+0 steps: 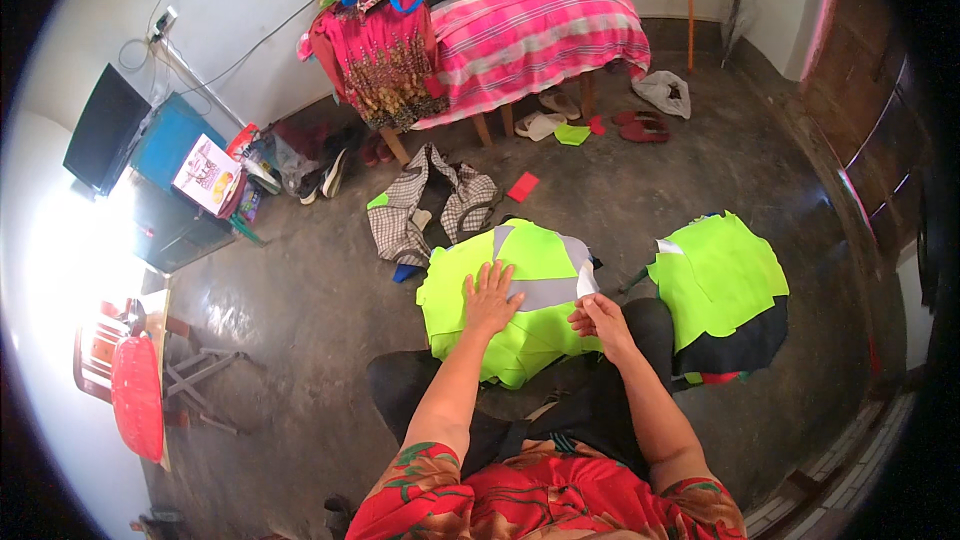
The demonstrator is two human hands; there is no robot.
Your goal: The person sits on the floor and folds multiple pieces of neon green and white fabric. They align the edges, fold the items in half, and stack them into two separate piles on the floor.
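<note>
Neon pile [545, 335]: at the centre of the frame, yellow-green fabric pieces with grey bands [548, 293] on top, spread in front of the seated person; it seems set there so both hands can reach it without leaning. What bears it underneath is hidden.
Left hand [490, 298]: laid palm down on the left part of the pile, probably to hold the loose layers flat and stop them sliding.
Left fingers: extended and moderately spread, touching the fabric, gripping nothing that shows.
White strip [587, 280]: just above the right hand, at the right side of the pile, its free end pointing up the frame; likely held by the lower end to leave the rest uncovered. Whether it is loose or joined to the fabric, I cannot tell.
Right hand [600, 322]: over the right edge of the pile, near the dark-clad knee.
Right fingers: curled, thumb and forefinger apparently closed in a pinch on the strip; the exact contact is too small to make out.
Second pile [725, 275]: right of centre, similar neon pieces over dark fabric [735, 340], seemingly put beside the knee for easy reach.
Checked cloth [400, 220]: crumpled on the floor [310, 340], above and left of the neon pile.
</note>
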